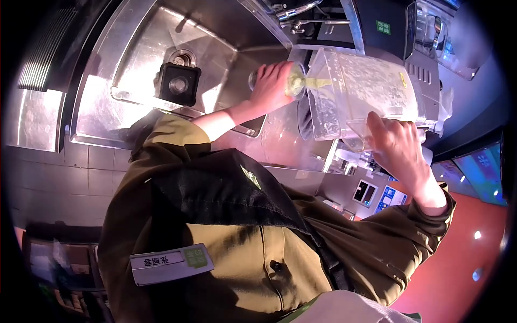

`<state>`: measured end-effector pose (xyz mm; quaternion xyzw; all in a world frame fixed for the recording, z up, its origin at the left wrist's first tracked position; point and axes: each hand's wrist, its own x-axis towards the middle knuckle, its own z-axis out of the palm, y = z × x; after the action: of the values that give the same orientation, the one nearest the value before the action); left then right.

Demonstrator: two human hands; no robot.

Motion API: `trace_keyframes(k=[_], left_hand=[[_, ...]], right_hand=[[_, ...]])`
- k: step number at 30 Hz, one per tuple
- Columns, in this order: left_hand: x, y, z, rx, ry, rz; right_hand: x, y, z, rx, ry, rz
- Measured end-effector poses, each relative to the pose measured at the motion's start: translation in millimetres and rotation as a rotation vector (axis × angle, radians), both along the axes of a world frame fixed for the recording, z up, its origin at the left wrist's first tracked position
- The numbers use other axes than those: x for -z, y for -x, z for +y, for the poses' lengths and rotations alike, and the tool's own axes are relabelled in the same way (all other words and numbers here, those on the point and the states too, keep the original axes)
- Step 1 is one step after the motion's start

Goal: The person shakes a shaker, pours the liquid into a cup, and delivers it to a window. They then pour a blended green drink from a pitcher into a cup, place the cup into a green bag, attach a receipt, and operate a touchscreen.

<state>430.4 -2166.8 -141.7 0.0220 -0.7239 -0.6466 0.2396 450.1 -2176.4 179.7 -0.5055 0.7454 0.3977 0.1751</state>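
My right hand (396, 145) grips the handle of a clear blender jug (371, 89), which is tipped on its side. Pale foam and residue coat the inside of the jug's walls. A pale green stream (319, 82) runs from its mouth into a clear cup (296, 79). Wrapped round that cup is my left hand (271, 86), beside the sink; the cup has greenish contents near its rim.
A metal sink (161, 32) with a black square piece (180, 85) near its drain lies on the left. A tap (301, 11) stands at the back. Dark machines (379, 27) and another clear jug (431, 32) are at the upper right.
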Motion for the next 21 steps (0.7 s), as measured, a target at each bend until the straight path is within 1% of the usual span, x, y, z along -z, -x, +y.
trace_keyframes(k=[6, 9, 14, 17, 18, 21], left_hand=[[-9.9, 1.6, 4.8, -0.072, -0.018, 0.045], [-15.6, 0.2, 1.1, -0.071, -0.004, 0.040], [-19.6, -5.1, -0.6, -0.124, 0.025, 0.054], [-20.3, -3.9, -6.3, -0.062, -0.025, 0.071], [-22.2, -4.9, -8.4, -0.051, -0.033, 0.053], [-27.9, -7.4, -14.4, -0.054, -0.035, 0.011]], right_hand=[[-7.3, -9.1, -1.0, -0.015, -0.055, 0.073], [-11.2, -3.7, 1.7, -0.004, -0.013, 0.097], [-22.2, 15.7, 7.3, 0.169, -0.007, 0.186], [-30.2, 27.1, 14.2, 0.267, 0.044, 0.231], [-37.2, 34.2, 19.2, 0.350, 0.003, 0.240], [-46.3, 43.5, 30.2, 0.457, 0.117, 0.167]])
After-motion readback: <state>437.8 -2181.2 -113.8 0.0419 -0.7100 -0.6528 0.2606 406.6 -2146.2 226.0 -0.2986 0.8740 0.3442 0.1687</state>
